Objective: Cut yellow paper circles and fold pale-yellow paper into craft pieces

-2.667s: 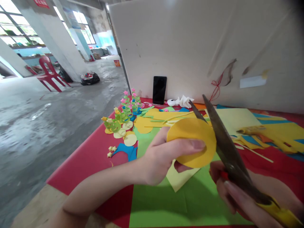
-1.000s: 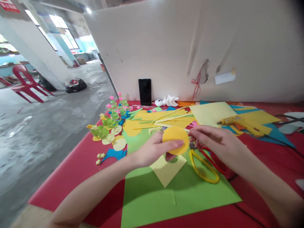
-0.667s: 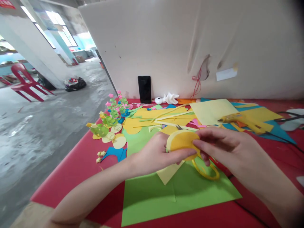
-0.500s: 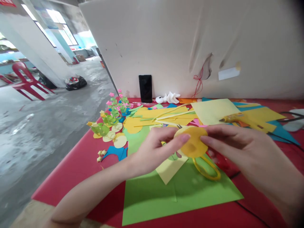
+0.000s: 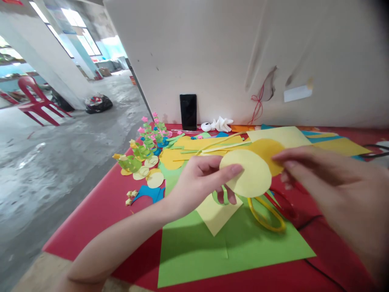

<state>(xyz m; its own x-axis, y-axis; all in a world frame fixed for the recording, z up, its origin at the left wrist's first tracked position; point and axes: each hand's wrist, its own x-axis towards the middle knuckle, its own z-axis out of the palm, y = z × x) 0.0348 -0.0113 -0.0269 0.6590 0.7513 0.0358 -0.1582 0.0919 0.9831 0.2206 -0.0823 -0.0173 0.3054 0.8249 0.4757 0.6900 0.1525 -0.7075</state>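
Note:
Between the thumb and fingers of my left hand [image 5: 209,178] is a pale yellow paper circle [image 5: 251,176], held up facing me. My right hand [image 5: 316,174] pinches a deeper yellow paper circle [image 5: 269,152] by its right edge, partly behind the pale one. Below them lies a large green paper sheet [image 5: 194,251] with a pale yellow paper square [image 5: 214,219] on it. A yellow loop handle [image 5: 270,223], seemingly of scissors, shows under the circles, with a red loop [image 5: 285,205] beside it; the rest of both is hidden.
Small paper plants with stars [image 5: 130,160] stand at the table's left edge, near paper discs [image 5: 154,178] and blue scraps [image 5: 152,194]. Yellow strips [image 5: 209,144] lie behind my hands. A phone [image 5: 188,111] leans on the back panel [image 5: 212,56]. A black cord [image 5: 322,273] crosses the right side.
The two circles, earlier stacked with the deeper yellow one in front, are now apart. My right hand has moved right and up with the deeper yellow one; the pale one stays in my left.

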